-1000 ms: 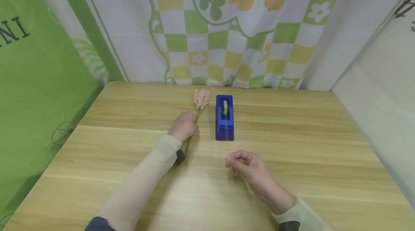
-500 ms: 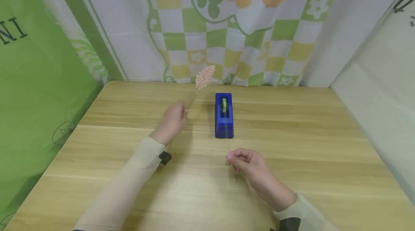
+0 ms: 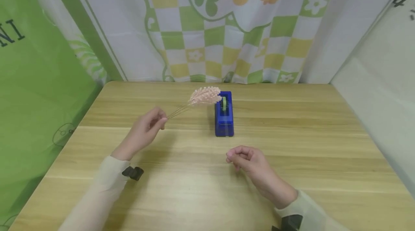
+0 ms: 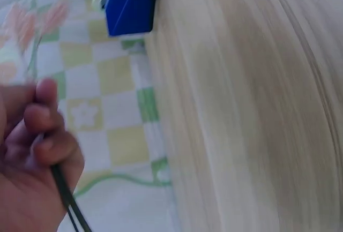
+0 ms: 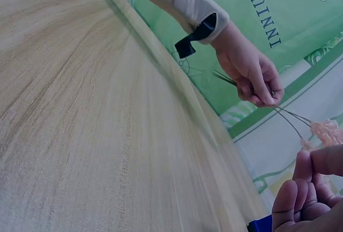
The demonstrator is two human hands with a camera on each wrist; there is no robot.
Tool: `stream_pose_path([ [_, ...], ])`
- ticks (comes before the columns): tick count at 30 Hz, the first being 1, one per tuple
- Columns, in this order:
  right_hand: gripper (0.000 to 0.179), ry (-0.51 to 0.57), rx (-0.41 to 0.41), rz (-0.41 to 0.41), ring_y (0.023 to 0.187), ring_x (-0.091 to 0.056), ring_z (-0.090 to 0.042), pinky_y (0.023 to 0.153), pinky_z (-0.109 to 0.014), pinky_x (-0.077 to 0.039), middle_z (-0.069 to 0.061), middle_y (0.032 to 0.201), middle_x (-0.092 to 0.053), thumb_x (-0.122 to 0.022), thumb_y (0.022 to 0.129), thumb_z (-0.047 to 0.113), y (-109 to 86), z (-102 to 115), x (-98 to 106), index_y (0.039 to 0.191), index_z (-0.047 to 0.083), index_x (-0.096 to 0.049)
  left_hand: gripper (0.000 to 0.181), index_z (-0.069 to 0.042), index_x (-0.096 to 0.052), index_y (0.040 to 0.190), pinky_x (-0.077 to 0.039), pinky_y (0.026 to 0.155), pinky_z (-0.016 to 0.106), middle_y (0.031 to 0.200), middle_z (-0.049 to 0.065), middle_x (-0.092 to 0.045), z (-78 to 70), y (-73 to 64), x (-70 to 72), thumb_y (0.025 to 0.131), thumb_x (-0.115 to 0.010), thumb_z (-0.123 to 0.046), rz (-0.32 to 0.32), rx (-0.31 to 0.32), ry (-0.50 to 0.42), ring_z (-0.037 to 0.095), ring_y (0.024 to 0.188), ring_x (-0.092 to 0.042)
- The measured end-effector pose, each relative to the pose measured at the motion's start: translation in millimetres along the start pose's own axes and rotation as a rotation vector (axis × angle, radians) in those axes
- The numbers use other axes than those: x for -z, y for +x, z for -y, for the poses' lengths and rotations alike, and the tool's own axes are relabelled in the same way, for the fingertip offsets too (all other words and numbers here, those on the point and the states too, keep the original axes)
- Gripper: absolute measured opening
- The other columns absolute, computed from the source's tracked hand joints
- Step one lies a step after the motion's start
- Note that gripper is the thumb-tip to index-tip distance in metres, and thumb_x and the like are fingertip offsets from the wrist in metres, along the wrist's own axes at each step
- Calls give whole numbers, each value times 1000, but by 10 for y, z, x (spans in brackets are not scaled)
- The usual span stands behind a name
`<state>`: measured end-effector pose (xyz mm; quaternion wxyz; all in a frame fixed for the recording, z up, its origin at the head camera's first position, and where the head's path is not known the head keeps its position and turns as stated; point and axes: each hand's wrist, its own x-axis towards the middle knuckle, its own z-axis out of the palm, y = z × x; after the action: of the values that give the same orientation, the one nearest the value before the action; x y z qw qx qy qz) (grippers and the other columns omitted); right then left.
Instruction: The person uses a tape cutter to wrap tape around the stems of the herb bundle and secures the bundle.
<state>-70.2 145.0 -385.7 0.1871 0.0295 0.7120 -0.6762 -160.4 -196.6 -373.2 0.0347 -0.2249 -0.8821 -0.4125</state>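
Note:
My left hand (image 3: 142,128) pinches the thin stems of a small bunch of pink artificial flowers (image 3: 205,96) between thumb and fingers, raised above the table. The flower heads point right and overlap the far left part of a blue tape dispenser (image 3: 224,130) in the head view. In the left wrist view, dark stems (image 4: 65,194) run down out of the curled fingers. Below and right of the dispenser, my right hand (image 3: 256,169) hovers with loosely curled fingers, thumb and index tips together. Nothing visible lies between those tips. A green-rimmed roll (image 3: 224,103) sits inside the dispenser.
The wooden table (image 3: 291,133) ends at a checkered curtain (image 3: 220,43) along the back. Green cloth (image 3: 39,97) hangs at the left, and a pale cloth wall (image 3: 382,72) stands at the right.
My left hand has lifted the flowers off the table and drawn back to the left, and the flower heads have swung to point right. The right hand has stayed nearly still.

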Motion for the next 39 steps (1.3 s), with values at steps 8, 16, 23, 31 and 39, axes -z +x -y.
stream_pose_path([
  [8,20,-3,-5,-20,78,-61,-9,80,-24,-52,7,89,-75,-66,102,15,-15,24,7,111,-3,-68,9,-10,-62,98,-43,58,25,79,3,-60,78,-292,157,106,-59,-9,148,-36,-73,11,64,-51],
  [16,20,-18,7,-38,77,-60,-10,81,-25,-52,6,90,-75,-65,102,13,-25,64,39,111,-5,-67,13,-2,-64,99,-49,64,27,79,6,-61,113,-478,213,106,-62,-14,241,88,-137,24,71,-60],
  [23,21,-26,2,-46,77,-60,-10,82,-25,-51,5,92,-75,-65,102,15,-21,120,46,113,-4,-66,10,-2,-66,99,-53,66,26,81,8,-63,168,-501,146,104,-63,-10,326,96,-167,8,73,-58],
  [31,24,-39,9,-30,75,-58,-8,86,-25,-52,9,88,-73,-63,103,16,-35,185,57,116,-5,-64,12,-4,-66,100,-53,65,25,82,11,-65,95,-431,-52,106,-62,-13,387,81,-139,6,72,-57],
  [39,26,-31,21,-14,76,-59,-8,87,-25,-53,11,89,-73,-65,103,16,-51,213,36,116,-6,-64,11,-6,-67,100,-49,63,22,80,3,-64,-29,-343,-251,105,-62,-14,367,39,-96,6,69,-53],
])
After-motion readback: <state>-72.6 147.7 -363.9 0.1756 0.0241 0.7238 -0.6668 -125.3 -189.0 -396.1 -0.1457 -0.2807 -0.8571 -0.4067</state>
